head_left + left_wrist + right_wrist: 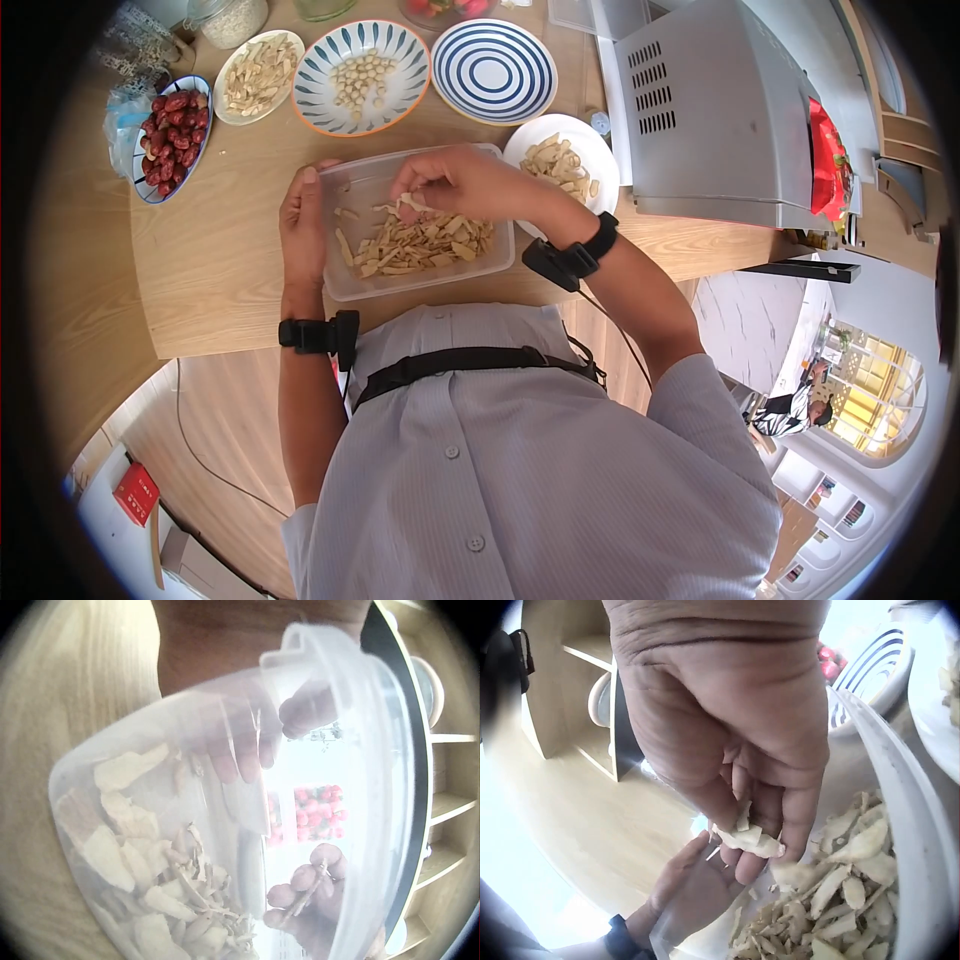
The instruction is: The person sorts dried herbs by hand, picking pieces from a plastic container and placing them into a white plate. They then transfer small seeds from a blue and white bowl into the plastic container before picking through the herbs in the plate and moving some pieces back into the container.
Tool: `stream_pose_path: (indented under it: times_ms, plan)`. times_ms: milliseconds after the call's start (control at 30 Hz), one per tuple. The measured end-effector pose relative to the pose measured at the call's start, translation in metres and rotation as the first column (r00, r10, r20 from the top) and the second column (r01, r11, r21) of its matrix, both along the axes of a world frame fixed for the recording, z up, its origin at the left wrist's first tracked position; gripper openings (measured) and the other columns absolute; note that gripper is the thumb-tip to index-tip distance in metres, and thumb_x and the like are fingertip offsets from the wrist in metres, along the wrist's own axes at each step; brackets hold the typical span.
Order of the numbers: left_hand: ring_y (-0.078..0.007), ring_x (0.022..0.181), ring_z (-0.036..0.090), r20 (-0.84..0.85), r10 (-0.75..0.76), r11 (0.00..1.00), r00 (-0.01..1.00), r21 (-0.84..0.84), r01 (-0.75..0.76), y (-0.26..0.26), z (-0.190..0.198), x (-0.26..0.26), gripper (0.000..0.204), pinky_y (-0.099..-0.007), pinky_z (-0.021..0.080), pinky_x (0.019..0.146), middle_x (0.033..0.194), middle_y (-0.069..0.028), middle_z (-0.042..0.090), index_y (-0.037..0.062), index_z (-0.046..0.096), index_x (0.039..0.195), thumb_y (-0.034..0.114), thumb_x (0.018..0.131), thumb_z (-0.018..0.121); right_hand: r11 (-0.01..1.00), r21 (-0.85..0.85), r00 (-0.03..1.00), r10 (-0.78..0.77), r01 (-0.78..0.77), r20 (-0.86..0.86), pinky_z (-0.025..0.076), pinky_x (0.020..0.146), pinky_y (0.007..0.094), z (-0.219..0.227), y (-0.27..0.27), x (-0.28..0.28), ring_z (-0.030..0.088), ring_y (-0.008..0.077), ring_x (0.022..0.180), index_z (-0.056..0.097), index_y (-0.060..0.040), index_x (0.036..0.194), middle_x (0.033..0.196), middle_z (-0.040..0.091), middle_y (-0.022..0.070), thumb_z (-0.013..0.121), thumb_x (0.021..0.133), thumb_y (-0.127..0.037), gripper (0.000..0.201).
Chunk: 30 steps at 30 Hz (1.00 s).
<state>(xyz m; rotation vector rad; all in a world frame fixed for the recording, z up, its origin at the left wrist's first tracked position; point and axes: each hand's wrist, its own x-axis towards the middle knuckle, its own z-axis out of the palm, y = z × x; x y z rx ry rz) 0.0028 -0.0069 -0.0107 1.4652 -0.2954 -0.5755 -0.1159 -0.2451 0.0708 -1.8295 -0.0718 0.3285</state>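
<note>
The right hand [455, 180] pinches thin pale pieces [748, 838] over a clear box [365, 182]; the left hand [303, 215] holds its side.
The right thumb and fingertips are squeezed close on the pieces, just above a pile of pale slices [430, 245], maybe so that any dropped bits land back in the box; the left fingers are at the box's side wall, likely to stop it sliding; a white plate [597, 158] with more slices sits just beside the right wrist, perhaps to be easy to reach; the ringed plate [492, 75] lies beyond the right fingers, clear of the work; the red dates [172, 140] are past the left fingers, off to their left, probably put aside to leave room.
</note>
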Motion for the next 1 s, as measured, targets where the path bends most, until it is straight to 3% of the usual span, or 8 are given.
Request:
stream_pose_path:
  times_ms: [233,333,433,533,633,733,867,1000]
  plan:
    - [-0.0131,0.104,0.065,-0.049,0.001,1.000,0.999,-0.022,-0.003,0.000,0.001,0.000,0.042,-0.0290,0.051,0.094,0.113,-0.0058,0.072,0.0014,0.067,0.126,0.037,0.112,0.048,0.978,0.165,0.991,-0.131,0.128,0.006,0.053,0.085,0.0278,-0.007,-0.002,-0.020,0.067,0.0101,0.091,0.070,-0.0021,0.122,0.100,0.076,0.0022,0.059,0.101,0.001,0.023]
    - [-0.0127,0.104,0.065,-0.002,0.005,1.000,1.000,-0.001,-0.005,0.002,-0.002,0.001,0.042,-0.0290,0.051,0.095,0.113,-0.0056,0.072,0.0011,0.067,0.126,0.036,0.113,0.047,0.951,0.260,0.983,-0.138,0.166,-0.123,0.053,0.086,0.0258,0.004,0.001,-0.022,0.069,0.0100,0.095,0.070,-0.0008,0.122,0.103,0.077,0.0042,0.059,0.102,0.000,0.023]
    - [-0.0126,0.104,0.064,0.005,0.001,1.000,1.000,0.007,-0.001,0.001,-0.001,0.001,0.042,-0.0288,0.050,0.095,0.113,-0.0055,0.072,0.0009,0.067,0.126,0.035,0.113,0.046,0.930,0.306,0.979,-0.178,0.201,-0.103,0.054,0.089,0.0259,0.021,-0.003,-0.029,0.070,0.0109,0.100,0.071,-0.0012,0.121,0.106,0.077,0.0065,0.058,0.102,0.002,0.023]
    - [-0.0124,0.104,0.064,0.025,-0.010,1.000,1.000,0.020,0.009,0.001,-0.002,0.001,0.041,-0.0288,0.050,0.095,0.114,-0.0055,0.072,0.0008,0.067,0.126,0.034,0.113,0.046,0.931,0.250,0.959,-0.281,0.265,0.030,0.056,0.088,0.0265,0.032,-0.028,-0.044,0.072,0.0122,0.102,0.070,-0.0009,0.122,0.107,0.077,0.0085,0.055,0.104,0.002,0.024]
    - [-0.0127,0.104,0.064,0.042,-0.007,0.999,0.999,0.042,0.005,0.001,0.000,0.001,0.041,-0.0291,0.050,0.096,0.113,-0.0058,0.072,0.0006,0.067,0.126,0.034,0.113,0.046,0.880,0.209,0.901,-0.434,0.427,-0.016,0.058,0.084,0.0263,0.046,-0.062,-0.065,0.073,0.0123,0.097,0.070,-0.0008,0.123,0.105,0.076,0.0079,0.054,0.104,0.003,0.025]
    - [-0.0131,0.105,0.065,-0.021,-0.008,1.000,1.000,0.004,0.008,0.002,-0.002,0.001,0.041,-0.0294,0.050,0.096,0.113,-0.0064,0.073,0.0004,0.066,0.126,0.034,0.113,0.046,0.847,-0.068,0.849,-0.528,0.527,0.000,0.059,0.083,0.0266,0.033,-0.087,-0.087,0.074,0.0130,0.094,0.069,0.0006,0.123,0.102,0.075,0.0072,0.056,0.103,0.001,0.024]
    - [-0.0139,0.104,0.066,-0.007,-0.009,1.000,1.000,-0.006,0.009,0.002,-0.004,0.002,0.042,-0.0296,0.051,0.096,0.112,-0.0068,0.073,0.0003,0.066,0.127,0.034,0.113,0.047,0.866,-0.272,0.899,-0.439,0.420,-0.008,0.060,0.081,0.0327,0.027,-0.089,-0.102,0.074,0.0181,0.093,0.070,-0.0001,0.121,0.100,0.075,0.0095,0.064,0.099,0.000,0.022]
    - [-0.0115,0.103,0.063,-0.019,0.002,1.000,1.000,-0.009,-0.002,0.001,-0.003,0.001,0.042,-0.0280,0.049,0.095,0.110,-0.0039,0.072,0.0012,0.069,0.123,0.036,0.112,0.048,0.747,-0.492,0.888,-0.308,0.448,0.342,0.059,0.080,0.0362,0.020,-0.077,-0.102,0.073,0.0262,0.090,0.071,-0.0032,0.118,0.101,0.075,0.0134,0.071,0.091,0.001,0.027]
